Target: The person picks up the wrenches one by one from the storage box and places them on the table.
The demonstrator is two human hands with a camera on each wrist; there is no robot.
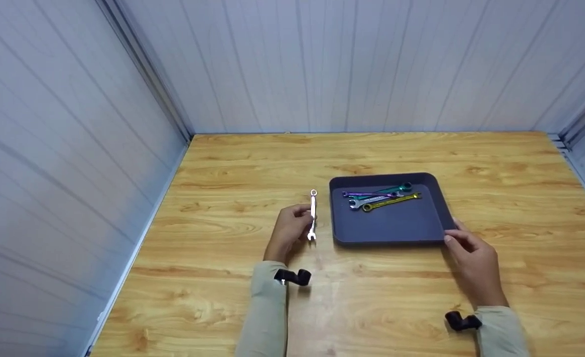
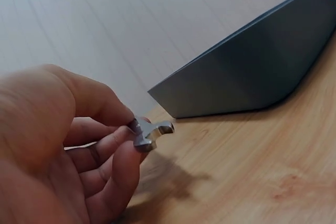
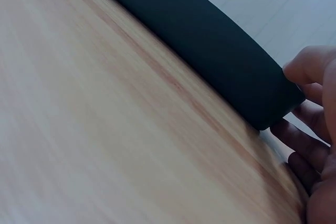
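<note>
My left hand (image 1: 291, 227) pinches a silver combination wrench (image 1: 313, 213) just left of the tray, its ring end pointing away from me. In the left wrist view the open end of the wrench (image 2: 149, 134) sticks out between thumb and fingers, above the table. My right hand (image 1: 476, 263) grips the near right corner of a dark rectangular tray (image 1: 386, 233), thumb at the rim; in the right wrist view its fingers (image 3: 299, 137) reach around the tray corner. Inside the tray, toward the back, lie a purple wrench (image 1: 366, 194), a green wrench (image 1: 405, 187), a silver wrench (image 1: 356, 204) and a yellow wrench (image 1: 396, 202), partly overlapping.
The wood-grain table (image 1: 213, 307) carries the tray right of its middle. Pale panel walls (image 1: 322, 64) stand behind the table and at both sides. A small black camera mount sits on each sleeved wrist.
</note>
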